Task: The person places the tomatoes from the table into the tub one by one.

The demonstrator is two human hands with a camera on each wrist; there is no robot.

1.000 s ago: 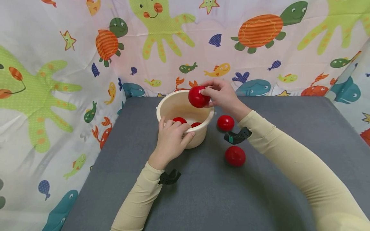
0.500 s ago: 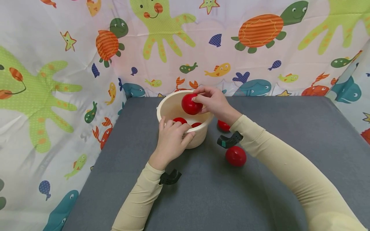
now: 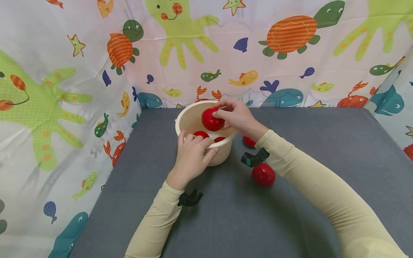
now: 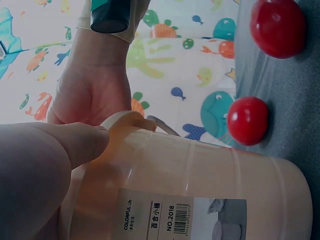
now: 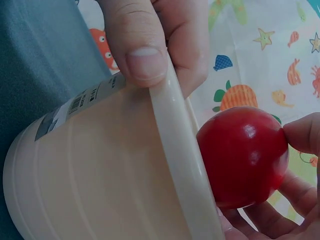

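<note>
A cream plastic bucket (image 3: 190, 118) stands on the grey table (image 3: 245, 215). My left hand (image 3: 192, 156) grips its near rim, thumb outside, fingers over the edge; the left wrist view shows the bucket's labelled wall (image 4: 200, 195). My right hand (image 3: 237, 115) holds a red ball (image 3: 212, 119) over the bucket's mouth; in the right wrist view that ball (image 5: 243, 156) sits just past the rim (image 5: 180, 165). Two red balls (image 3: 200, 134) lie inside the bucket.
Two more red balls lie on the table right of the bucket: one (image 3: 263, 174) near my right forearm, another (image 3: 248, 141) partly hidden behind my wrist. A sea-animal print curtain (image 3: 64, 89) walls the table's back and sides.
My right hand has carried the red ball leftward and down, from above the bucket's right rim to over its opening. The left hand has kept its grip on the rim.
</note>
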